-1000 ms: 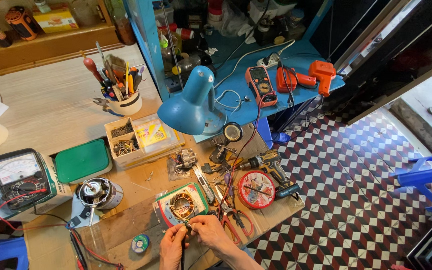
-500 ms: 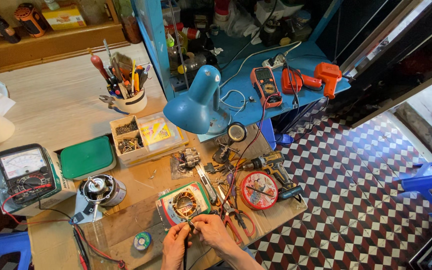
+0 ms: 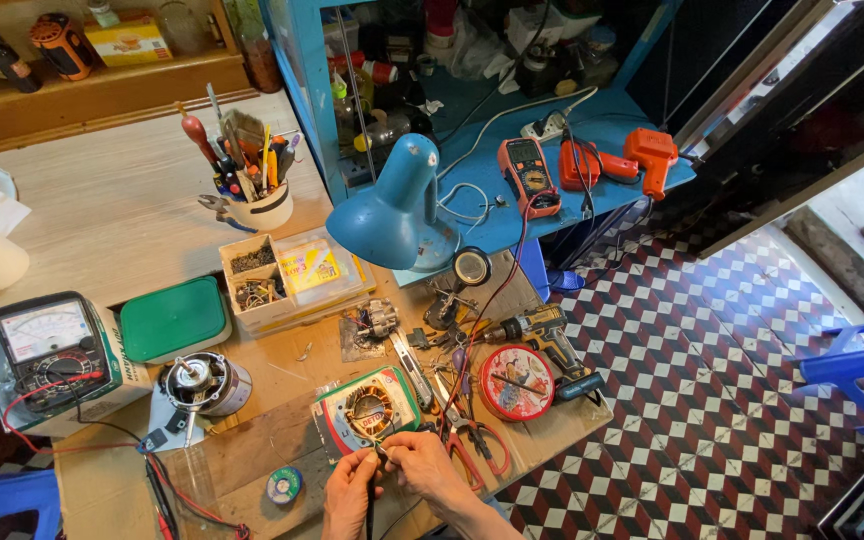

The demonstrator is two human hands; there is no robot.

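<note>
Working at the bottom centre of the frame, we pinch thin wire leads between the fingertips of our left hand (image 3: pixel 350 492) and right hand (image 3: pixel 424 470); both sets of fingers close narrowly on them. The leads run up to the round motor stator with copper windings in a green and red frame (image 3: pixel 367 410), lying flat on the wooden bench (image 3: pixel 252 450) just above our hands, bore facing up. We judge it heavy and stiff, best gripped by its frame; the fine wires look fragile. Red-handled scissors (image 3: pixel 472 440) lie right of it. Farther up stands a blue desk lamp (image 3: pixel 392 210).
</note>
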